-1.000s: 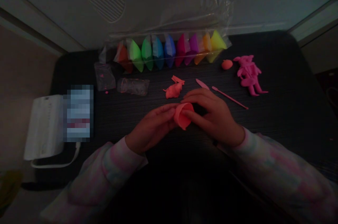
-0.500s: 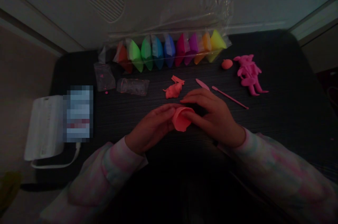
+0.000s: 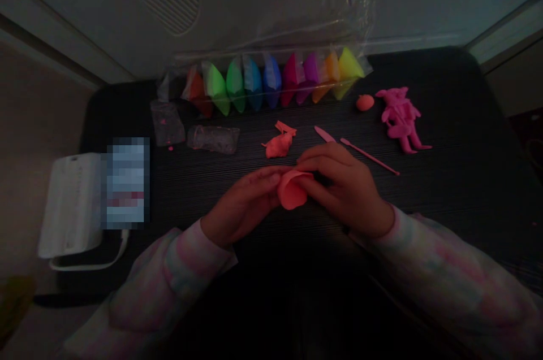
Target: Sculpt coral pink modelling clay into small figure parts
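Note:
Between my hands is a thin, hollow cup of coral modelling clay (image 3: 292,193), its opening tilted toward me. My left hand (image 3: 244,202) grips its left side, thumb near the rim. My right hand (image 3: 343,187) pinches the right wall, with the thumb inside the hollow and the fingers behind. Just beyond lies a torn lump of coral clay (image 3: 279,145) with strips. Near my right fingers are a pink clay knife (image 3: 324,134) and a thin pink modelling stick (image 3: 370,156). A small coral clay ball (image 3: 365,103) rests by a pink clay figure (image 3: 399,117).
Along the back of the black table (image 3: 458,190), packets of coloured clay (image 3: 271,83) lie in a clear plastic bag. Two emptied-looking clear wrappers (image 3: 213,139) are at left. A white device (image 3: 72,204) with a cable and a blurred-out screen (image 3: 126,182) sit at the left edge.
My right fingers have shifted slightly along the far side of the clay cup. Its lower rim looks rounder and smoother now. My left hand has barely moved.

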Available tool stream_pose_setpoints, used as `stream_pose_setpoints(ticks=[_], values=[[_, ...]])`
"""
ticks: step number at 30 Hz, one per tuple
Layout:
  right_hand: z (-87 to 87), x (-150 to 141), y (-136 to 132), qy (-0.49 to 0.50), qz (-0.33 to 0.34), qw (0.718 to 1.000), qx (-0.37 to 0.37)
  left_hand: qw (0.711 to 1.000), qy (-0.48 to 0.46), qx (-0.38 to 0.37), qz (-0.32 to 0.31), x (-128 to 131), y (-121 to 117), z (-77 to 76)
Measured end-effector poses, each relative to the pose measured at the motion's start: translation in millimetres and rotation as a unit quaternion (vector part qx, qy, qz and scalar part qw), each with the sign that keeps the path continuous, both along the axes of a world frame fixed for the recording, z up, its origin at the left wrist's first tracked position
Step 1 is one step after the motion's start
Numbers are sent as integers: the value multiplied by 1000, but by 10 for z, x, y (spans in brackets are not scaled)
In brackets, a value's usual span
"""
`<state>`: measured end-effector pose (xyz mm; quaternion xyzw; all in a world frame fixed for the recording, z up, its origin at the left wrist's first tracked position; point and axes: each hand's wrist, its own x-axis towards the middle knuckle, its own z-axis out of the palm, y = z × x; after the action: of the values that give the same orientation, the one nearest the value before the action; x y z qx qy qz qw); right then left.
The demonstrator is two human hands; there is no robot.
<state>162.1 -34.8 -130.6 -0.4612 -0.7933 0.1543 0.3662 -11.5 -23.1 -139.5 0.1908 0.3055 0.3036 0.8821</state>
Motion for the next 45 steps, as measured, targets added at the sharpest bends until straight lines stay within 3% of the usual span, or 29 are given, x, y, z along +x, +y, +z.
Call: stream_pose_setpoints(ticks=[7, 18, 25, 36, 45], values=[[14, -9, 16, 51, -5, 998, -26, 1000, 1, 6, 3, -5, 2, 3], [13, 16, -3, 51, 12, 999, 7, 999, -21, 9, -30, -17, 0, 24], [20, 25, 20, 68, 72, 995, -2, 998, -46, 6, -41, -18, 9, 14], [34, 35, 18, 57, 104, 993, -24, 999, 4, 6, -50, -11, -16, 32], [25, 21, 19, 58, 49, 996, -45, 1000, -2, 8, -26, -3, -17, 36]])
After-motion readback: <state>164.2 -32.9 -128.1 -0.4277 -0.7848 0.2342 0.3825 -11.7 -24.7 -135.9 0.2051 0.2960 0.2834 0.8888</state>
